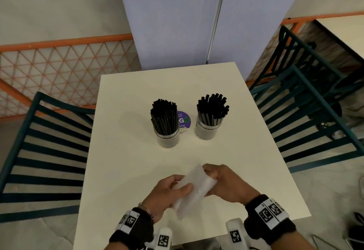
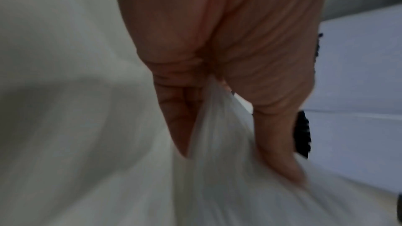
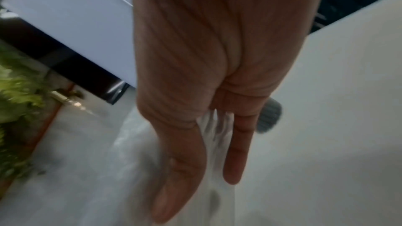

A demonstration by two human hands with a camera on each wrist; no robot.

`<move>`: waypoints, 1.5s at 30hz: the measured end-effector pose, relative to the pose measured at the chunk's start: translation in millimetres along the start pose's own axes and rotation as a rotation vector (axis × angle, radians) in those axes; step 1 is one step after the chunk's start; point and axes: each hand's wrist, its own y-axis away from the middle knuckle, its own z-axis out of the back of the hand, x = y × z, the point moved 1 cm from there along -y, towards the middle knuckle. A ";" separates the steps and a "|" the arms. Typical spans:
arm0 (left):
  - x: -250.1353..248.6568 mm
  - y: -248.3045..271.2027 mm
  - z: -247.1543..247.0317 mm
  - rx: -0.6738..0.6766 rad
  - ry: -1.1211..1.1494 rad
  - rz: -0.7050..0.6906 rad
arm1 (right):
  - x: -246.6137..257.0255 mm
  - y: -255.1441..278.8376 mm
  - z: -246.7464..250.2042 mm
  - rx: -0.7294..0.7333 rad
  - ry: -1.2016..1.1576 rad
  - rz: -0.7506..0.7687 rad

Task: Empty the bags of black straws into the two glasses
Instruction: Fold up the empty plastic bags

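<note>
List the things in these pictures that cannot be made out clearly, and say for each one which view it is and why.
- Clear plastic bag, head view: motion blur; whether any straw remains inside cannot be told.
- Purple sticker, head view: the left glass of straws covers part of its text.
- Right hand, right wrist view: blurred; its grip on the bag is unclear.
- Left hand, left wrist view: the palm hides most of the table.

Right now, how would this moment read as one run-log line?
left hand: holds clear bag | right hand: holds same bag | both glasses: full of black straws | bag: looks empty
</note>
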 end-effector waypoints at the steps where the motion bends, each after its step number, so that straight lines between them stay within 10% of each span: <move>1: -2.6 2.1 0.0 0.067 -0.037 0.001 | 9.0 -2.4 4.3 0.035 0.045 0.045; 7: -5.5 2.3 -16.5 0.441 0.095 0.082 | 36.2 -12.4 11.3 0.119 0.227 0.052; 13: -20.8 -35.5 -36.2 -0.167 -0.133 0.003 | 14.5 -19.0 53.0 -0.748 -0.039 -0.113; 16: -35.6 -57.8 -44.6 -0.432 -0.685 -0.172 | 31.9 -42.6 59.3 -0.869 -0.202 -0.218; 21: -53.8 -98.7 -61.4 -0.382 -1.336 -0.719 | 50.6 -107.6 75.2 -0.974 0.000 -0.185; 29: -70.0 -125.3 -71.7 -0.323 -1.377 -0.834 | 33.4 -151.7 102.2 -0.803 0.274 -0.202; 45: -64.4 -117.4 -59.9 -0.220 -1.298 -0.804 | 21.4 -166.7 164.9 -0.242 0.225 0.323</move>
